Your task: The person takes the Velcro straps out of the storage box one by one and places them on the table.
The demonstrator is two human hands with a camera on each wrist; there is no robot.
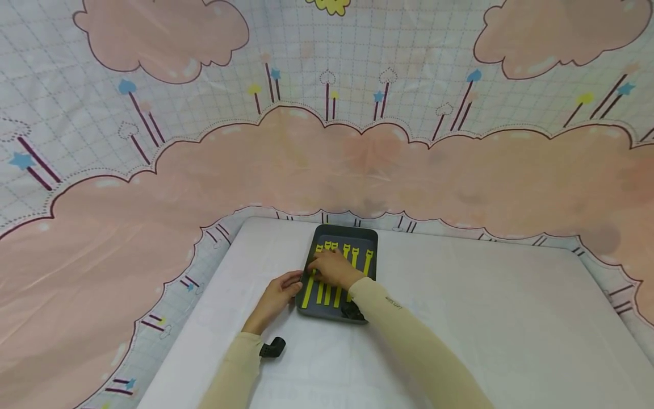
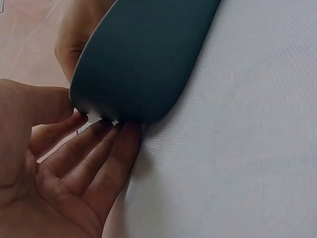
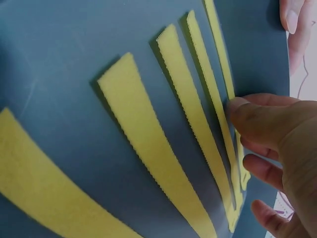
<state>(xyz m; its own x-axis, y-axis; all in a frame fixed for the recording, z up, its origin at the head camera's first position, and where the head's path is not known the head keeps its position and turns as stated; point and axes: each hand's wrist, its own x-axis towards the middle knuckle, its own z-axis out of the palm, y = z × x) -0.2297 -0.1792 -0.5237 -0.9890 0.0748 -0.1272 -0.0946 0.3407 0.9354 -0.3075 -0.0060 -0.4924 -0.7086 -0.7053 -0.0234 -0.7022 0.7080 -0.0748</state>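
Note:
A dark grey tray [image 1: 327, 314] lies on the white table, with several yellow hook-and-loop cable ties [image 1: 320, 293] side by side in it, slotted heads at the far end. My right hand [image 1: 334, 268] reaches over the tray; in the right wrist view its thumb and index finger pinch the leftmost cable tie [image 3: 221, 49] around mid-length, the other fingers loosely bent. At the tray's left side is my left hand [image 1: 278, 295]. In the left wrist view its nearly straight fingers touch the tray's outer wall [image 2: 138, 64], with the thumb at the rim.
Black wrist cameras sit on both wrists; the left one [image 1: 273, 347] is over the table and the right one [image 1: 351, 310] over the tray's near right corner. White table surface [image 1: 485, 307] extends to the right. A cloud-patterned curtain [image 1: 357, 165] hangs behind.

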